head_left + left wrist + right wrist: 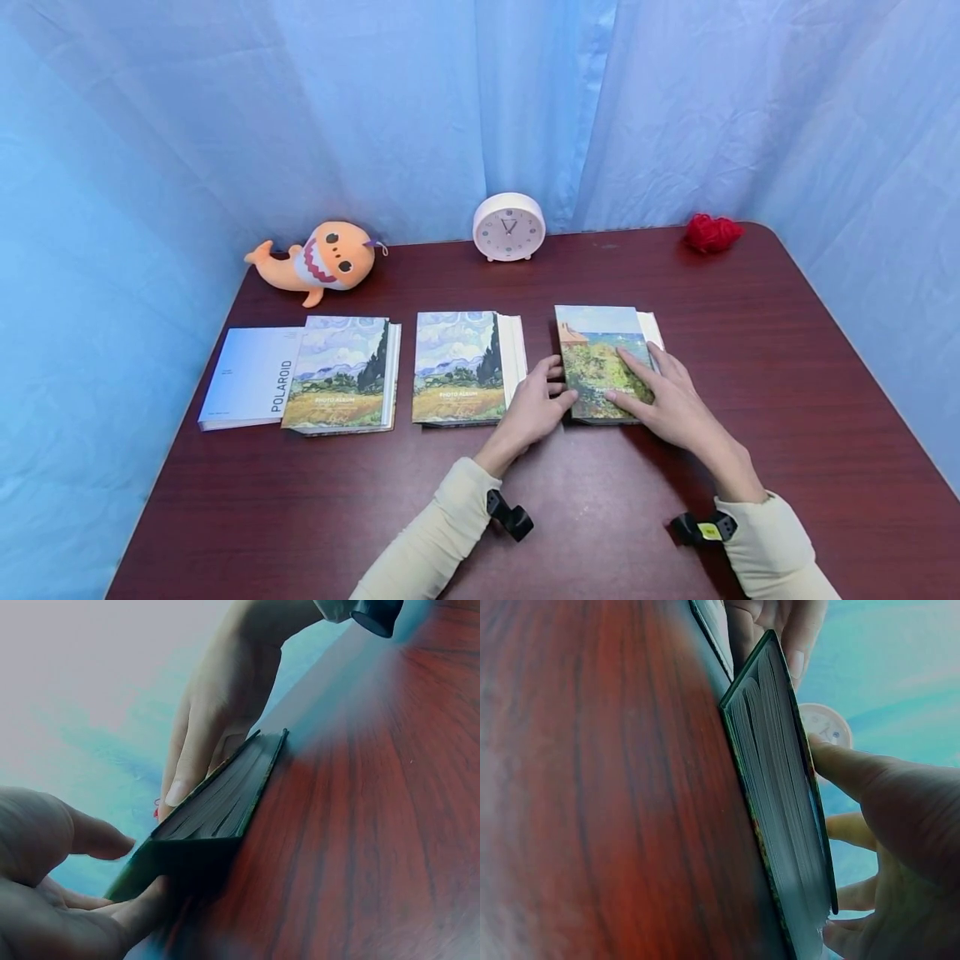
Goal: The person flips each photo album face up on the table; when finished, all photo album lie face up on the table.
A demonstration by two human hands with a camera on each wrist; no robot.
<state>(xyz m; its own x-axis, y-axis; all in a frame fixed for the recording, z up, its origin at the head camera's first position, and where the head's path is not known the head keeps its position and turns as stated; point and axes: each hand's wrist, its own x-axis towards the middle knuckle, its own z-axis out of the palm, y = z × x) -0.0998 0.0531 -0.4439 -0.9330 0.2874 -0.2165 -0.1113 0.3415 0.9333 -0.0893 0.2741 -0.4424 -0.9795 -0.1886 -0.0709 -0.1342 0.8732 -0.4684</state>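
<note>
A thick photo album (600,367) with a painted seaside scene and a house on its cover lies right of centre on the table. Along its left side, at the spine, my left hand (531,408) has its fingers and thumb extended. My right hand (675,404) rests on the cover's lower right, fingers spread over the cover and the right edge. In the right wrist view, the page block (772,772) shows between the two covers. The left wrist view has the dark spine (187,859) beside my left fingertips.
A wheat-field photo album (457,367) lies left of my left hand. Farther left, a matching album (341,375) overlaps a blue Polaroid album (243,375). Along the back are an orange plush shark (322,258), a white clock (509,229) and a red crumpled item (712,233).
</note>
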